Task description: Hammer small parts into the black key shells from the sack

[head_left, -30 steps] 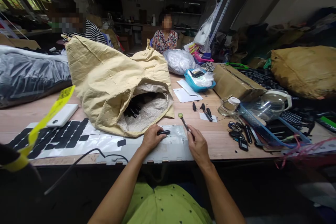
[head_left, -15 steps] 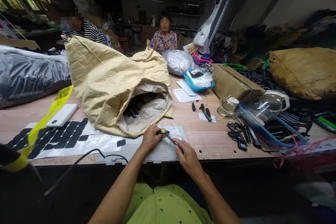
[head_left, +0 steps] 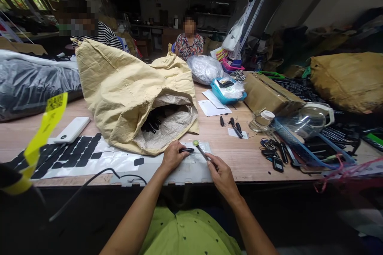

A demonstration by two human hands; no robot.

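My left hand (head_left: pixel 172 157) is closed on a small black part (head_left: pixel 186 150) and presses it against a clear plastic sheet (head_left: pixel 197 163) at the table's near edge. My right hand (head_left: pixel 220 176) grips a thin tool with a round yellow-green head (head_left: pixel 200 149). The head hovers just right of the black part. A big tan sack (head_left: pixel 131 87) lies open right behind my hands, with several black parts (head_left: pixel 155 123) inside its mouth.
A white sheet with black pads (head_left: pixel 72 155) and a white power bank (head_left: pixel 72 129) lie left. Black keys (head_left: pixel 272 155), a glass jug (head_left: pixel 308 121), a cardboard box (head_left: pixel 266 93) and a blue tray (head_left: pixel 227 89) sit right. Two people sit across the table.
My right hand brought the tool's head left to the black part half a second ago, then drew it slightly back to the right. My left hand stayed put.
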